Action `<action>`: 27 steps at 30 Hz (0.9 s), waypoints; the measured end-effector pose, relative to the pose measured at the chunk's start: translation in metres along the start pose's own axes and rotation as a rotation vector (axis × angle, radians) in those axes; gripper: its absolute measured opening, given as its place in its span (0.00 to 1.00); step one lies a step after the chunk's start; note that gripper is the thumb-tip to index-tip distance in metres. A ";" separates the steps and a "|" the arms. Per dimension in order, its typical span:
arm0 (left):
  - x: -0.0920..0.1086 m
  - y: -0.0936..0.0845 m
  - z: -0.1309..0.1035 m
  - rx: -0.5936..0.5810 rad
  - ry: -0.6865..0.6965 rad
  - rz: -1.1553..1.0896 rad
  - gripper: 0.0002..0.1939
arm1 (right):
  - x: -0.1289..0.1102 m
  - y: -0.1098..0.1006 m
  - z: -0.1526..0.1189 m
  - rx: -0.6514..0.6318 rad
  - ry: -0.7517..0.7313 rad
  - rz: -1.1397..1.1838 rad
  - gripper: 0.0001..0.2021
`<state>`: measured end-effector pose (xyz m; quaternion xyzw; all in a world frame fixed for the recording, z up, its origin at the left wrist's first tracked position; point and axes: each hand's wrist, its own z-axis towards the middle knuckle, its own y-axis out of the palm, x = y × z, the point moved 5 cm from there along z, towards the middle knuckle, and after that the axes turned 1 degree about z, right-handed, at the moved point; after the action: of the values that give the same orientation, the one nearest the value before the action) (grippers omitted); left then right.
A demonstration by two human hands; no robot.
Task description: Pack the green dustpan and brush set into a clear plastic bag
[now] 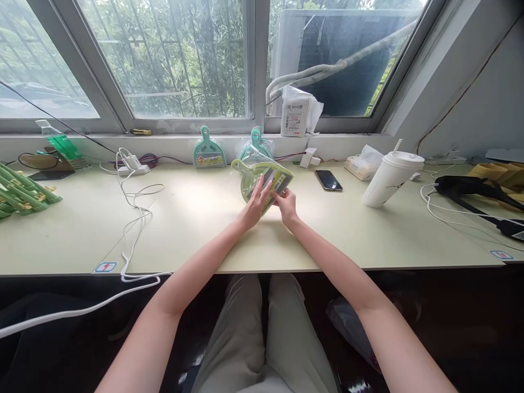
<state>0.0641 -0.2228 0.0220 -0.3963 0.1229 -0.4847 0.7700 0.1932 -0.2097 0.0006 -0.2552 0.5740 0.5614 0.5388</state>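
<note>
"What do you see from your end?"
"From far off I watch a green dustpan in clear wrap held over the middle of the desk, its handle pointing to the upper left; teal dustpans stand behind it against the wall"
"And the fingers?"
"I see the right hand pinching the lower right edge; the left hand lies across the front, fingers extended (I can't tell whether it grips)"
"What's near?"
"I have a phone lying to the right; a white cup stands farther right"
</note>
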 end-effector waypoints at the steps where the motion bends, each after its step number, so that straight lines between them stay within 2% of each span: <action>1: -0.001 0.002 0.000 0.001 0.019 -0.035 0.35 | 0.000 -0.002 0.000 0.022 -0.008 0.014 0.21; 4: -0.001 0.008 -0.001 -0.002 0.096 -0.158 0.36 | -0.002 -0.005 -0.001 0.054 -0.024 0.044 0.21; 7: -0.001 0.008 -0.001 0.023 0.116 -0.234 0.37 | -0.004 -0.006 -0.003 0.068 -0.030 0.074 0.19; 12: 0.007 0.005 -0.002 0.011 0.169 -0.276 0.36 | -0.002 -0.005 -0.003 0.088 0.013 0.128 0.14; 14: 0.010 0.002 -0.001 0.047 0.173 -0.250 0.36 | -0.001 -0.006 -0.002 0.087 0.024 0.144 0.13; 18: 0.006 -0.012 0.001 0.257 0.009 -0.085 0.34 | -0.004 -0.007 0.001 0.080 0.022 0.182 0.14; 20: 0.003 -0.017 -0.001 0.314 -0.107 0.003 0.34 | -0.005 -0.009 0.003 0.085 0.017 0.196 0.14; 23: 0.003 -0.020 -0.002 0.281 -0.183 0.097 0.33 | -0.006 -0.010 0.005 0.101 0.005 0.206 0.15; 27: 0.007 -0.019 0.000 0.152 -0.135 0.235 0.28 | -0.003 -0.012 0.006 0.112 0.013 0.209 0.15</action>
<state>0.0550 -0.2325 0.0374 -0.3515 0.0793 -0.3711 0.8558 0.2069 -0.2078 0.0002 -0.1672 0.6315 0.5798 0.4869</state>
